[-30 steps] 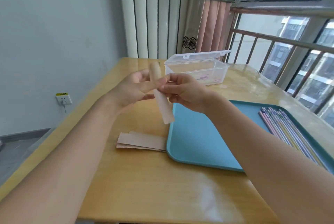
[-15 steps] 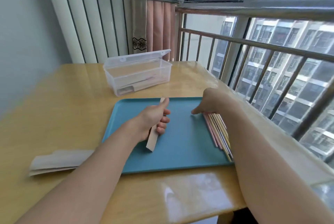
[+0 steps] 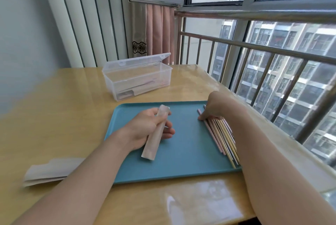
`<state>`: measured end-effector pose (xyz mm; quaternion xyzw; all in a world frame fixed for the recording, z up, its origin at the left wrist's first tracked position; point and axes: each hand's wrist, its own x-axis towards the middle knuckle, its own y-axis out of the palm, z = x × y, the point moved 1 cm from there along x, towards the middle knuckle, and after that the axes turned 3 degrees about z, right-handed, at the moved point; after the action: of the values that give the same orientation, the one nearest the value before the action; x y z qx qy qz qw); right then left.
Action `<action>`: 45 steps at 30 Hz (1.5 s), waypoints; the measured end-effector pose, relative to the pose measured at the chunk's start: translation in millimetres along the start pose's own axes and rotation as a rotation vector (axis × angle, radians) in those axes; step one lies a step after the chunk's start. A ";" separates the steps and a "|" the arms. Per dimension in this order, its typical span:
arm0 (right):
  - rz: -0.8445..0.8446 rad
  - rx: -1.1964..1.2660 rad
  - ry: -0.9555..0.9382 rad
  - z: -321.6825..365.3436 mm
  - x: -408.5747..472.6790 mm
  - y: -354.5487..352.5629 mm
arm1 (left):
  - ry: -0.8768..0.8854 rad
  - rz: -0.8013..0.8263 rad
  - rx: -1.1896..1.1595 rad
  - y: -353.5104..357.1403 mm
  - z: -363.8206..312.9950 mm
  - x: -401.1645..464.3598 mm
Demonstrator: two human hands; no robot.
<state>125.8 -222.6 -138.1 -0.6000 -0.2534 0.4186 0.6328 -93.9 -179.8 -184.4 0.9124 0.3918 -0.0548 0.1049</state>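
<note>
My left hand [image 3: 145, 128] grips a long tan paper sleeve [image 3: 154, 136] over the middle of the blue tray [image 3: 181, 161]. The sleeve slants from upper right to lower left, its lower end near the tray surface. My right hand [image 3: 212, 108] reaches down to the far end of a row of thin pastel sticks [image 3: 221, 139] lying along the tray's right side. Its fingertips touch the pink stick at the left of the row; I cannot see whether they pinch it.
A clear plastic box [image 3: 138, 79] with its lid up stands behind the tray on the wooden table [image 3: 63, 115]. A stack of tan paper sleeves [image 3: 49, 171] lies left of the tray. The window railing [image 3: 263, 52] runs along the table's right edge.
The view swung right. My hands parted: the left kept the sleeve and lowered it over the tray, the right went to the sticks and now touches the leftmost one.
</note>
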 end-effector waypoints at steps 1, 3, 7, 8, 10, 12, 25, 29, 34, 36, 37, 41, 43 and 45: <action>0.007 0.013 -0.008 0.1 0.7 0.7 | -0.004 0.011 0.028 0.6 0.1 0.0; 0.042 0.036 -0.030 2.8 1.1 3.6 | -0.018 0.011 0.063 1.2 0.5 0.1; 0.052 0.544 -0.159 8.7 -2.1 4.3 | -0.041 -0.016 0.061 1.4 -1.9 -0.6; 0.063 0.797 -0.212 8.8 -3.8 1.0 | -0.046 -0.014 0.062 1.3 -2.9 -1.3; 0.111 1.292 -0.312 8.4 -5.5 -5.2 | -0.057 -0.002 0.057 1.0 -4.2 -2.8; 0.099 1.604 -0.361 7.2 -2.7 -7.0 | -0.065 0.018 0.048 -0.2 -4.7 -4.4; 0.029 1.793 -0.359 -0.1 13.5 2.0 | -0.012 0.124 0.072 -0.1 -8.1 -8.8; 0.042 1.700 -0.366 0.6 12.4 3.6 | 0.002 0.118 0.093 1.3 -9.8 -9.6; -0.015 1.537 -0.368 11.0 6.0 5.9 | 0.003 0.109 0.094 0.8 -8.6 -6.8; -0.045 1.439 -0.380 14.5 5.0 7.8 | 0.006 0.095 0.092 -0.1 -8.1 -4.9; -0.047 1.388 -0.381 16.5 4.2 8.8 | 0.009 0.083 0.090 -0.8 -7.5 -4.0; 0.035 1.241 -0.404 22.2 3.9 13.4 | 0.022 0.033 0.095 -4.8 -6.0 -0.9; 0.104 1.165 -0.426 24.2 2.3 14.9 | 0.020 0.039 0.087 -4.1 -5.7 -1.1; 0.177 1.077 -0.451 26.3 2.0 17.5 | 0.015 0.047 0.081 -3.2 -5.7 -1.5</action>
<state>101.3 -207.7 -151.4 -0.1095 -0.0826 0.6567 0.7416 -97.1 -177.4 -179.1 0.9252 0.3687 -0.0613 0.0664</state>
